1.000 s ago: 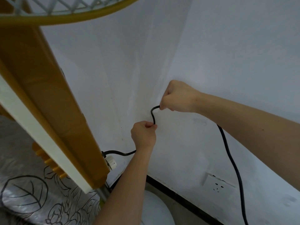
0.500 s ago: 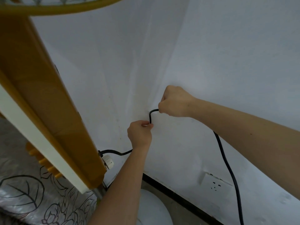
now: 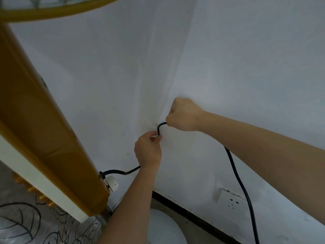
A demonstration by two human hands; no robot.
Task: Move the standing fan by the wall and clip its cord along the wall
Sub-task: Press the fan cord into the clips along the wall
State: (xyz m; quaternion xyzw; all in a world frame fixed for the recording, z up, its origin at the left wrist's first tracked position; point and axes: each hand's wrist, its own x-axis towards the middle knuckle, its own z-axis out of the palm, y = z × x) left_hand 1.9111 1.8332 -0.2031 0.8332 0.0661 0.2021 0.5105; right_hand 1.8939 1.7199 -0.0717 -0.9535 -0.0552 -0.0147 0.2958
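Note:
The standing fan's yellow-and-white column (image 3: pixel 44 138) fills the left side, with its yellow grille rim (image 3: pixel 52 11) at the top and its round white base (image 3: pixel 165 228) on the floor. A black cord (image 3: pixel 239 180) leaves the column's lower end, runs to my hands and drops down the right wall. My left hand (image 3: pixel 148 150) pinches the cord against the wall close to the room corner. My right hand (image 3: pixel 184 114) grips the cord just above, and a short bent loop (image 3: pixel 161 125) shows between the two hands. Any clip is hidden by my fingers.
White walls (image 3: pixel 246 59) meet in a corner behind my hands. A white wall socket (image 3: pixel 230 199) sits low on the right wall above a dark skirting strip (image 3: pixel 193 215). A leaf-patterned covering (image 3: pixel 22 224) lies at the lower left.
Both hands have shifted slightly left and towards the corner with the cord. The loop between them has tightened. The fan stays put.

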